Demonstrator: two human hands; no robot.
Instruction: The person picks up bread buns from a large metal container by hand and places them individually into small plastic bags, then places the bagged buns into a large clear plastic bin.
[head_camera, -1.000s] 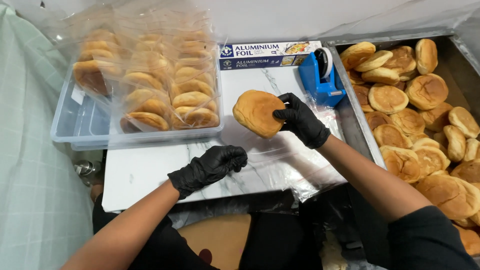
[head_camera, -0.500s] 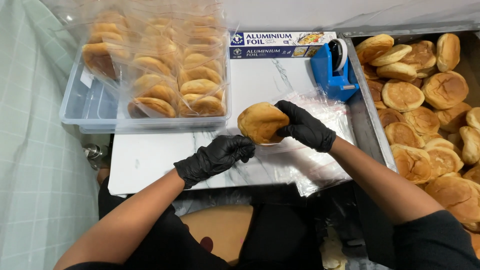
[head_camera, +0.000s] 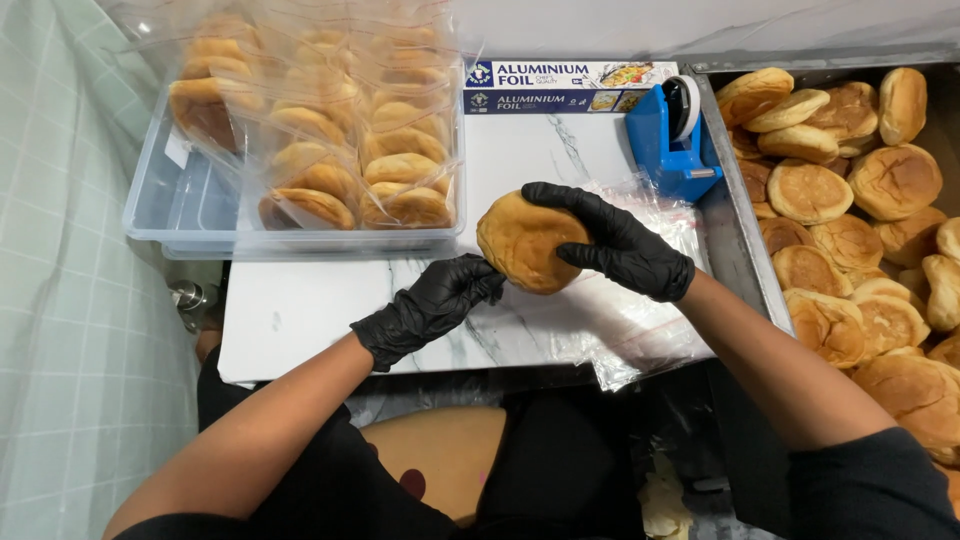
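Observation:
My right hand (head_camera: 620, 245), in a black glove, grips a round golden bun (head_camera: 520, 242) and holds it above a white marble-patterned board (head_camera: 300, 310). My left hand (head_camera: 435, 305), also gloved in black, reaches up under the bun with its fingertips at the bun's lower left edge, pinching what looks like thin clear plastic. A stack of clear plastic bags (head_camera: 640, 320) lies on the board's right part, below my right wrist.
A clear tub (head_camera: 180, 205) at the back left holds several bagged buns (head_camera: 350, 150). A blue tape dispenser (head_camera: 675, 140) and a long foil box (head_camera: 565, 88) stand at the board's far edge. A metal tray (head_camera: 735, 230) on the right is piled with loose buns (head_camera: 850, 240).
My right hand has brought the bun down and nearer to me. My left hand has risen from the board to meet the bun's lower edge.

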